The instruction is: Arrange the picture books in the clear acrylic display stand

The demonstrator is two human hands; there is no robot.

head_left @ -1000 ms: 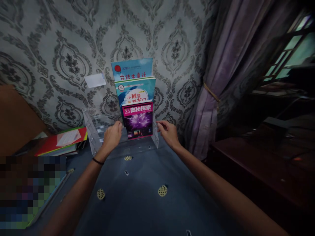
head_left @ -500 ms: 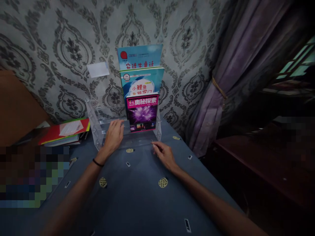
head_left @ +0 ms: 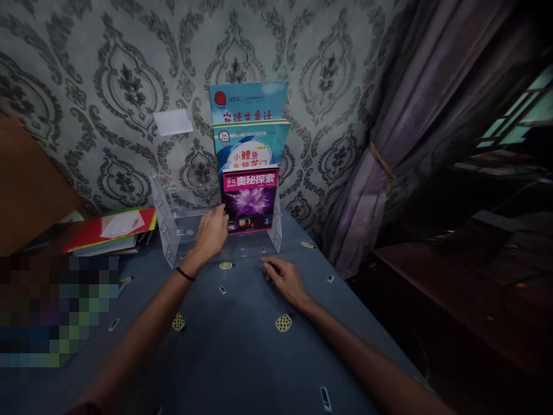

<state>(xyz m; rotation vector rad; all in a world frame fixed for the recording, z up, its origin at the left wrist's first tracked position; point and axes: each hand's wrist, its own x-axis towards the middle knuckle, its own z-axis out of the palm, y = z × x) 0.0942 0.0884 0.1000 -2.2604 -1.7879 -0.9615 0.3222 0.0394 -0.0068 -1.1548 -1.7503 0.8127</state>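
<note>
Shifting rightward, the left hand (head_left: 212, 230) has reached the left edge of the magenta-and-purple rectangular book (head_left: 251, 200) standing in the clear plastic tiered rack (head_left: 166, 239), apparently handling it (whether its curled fingers grip, I cannot tell); the right hand (head_left: 284, 280), loosely bent, looks empty before the rack. Under the rack: blue pineapple-print tablecloth (head_left: 242, 351); behind, grey damask wallpaper (head_left: 129, 109); right, purple fabric curtain (head_left: 367, 196).

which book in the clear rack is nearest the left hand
The magenta-and-purple book, foremost; the middle teal book and rear blue book stand behind.
</note>
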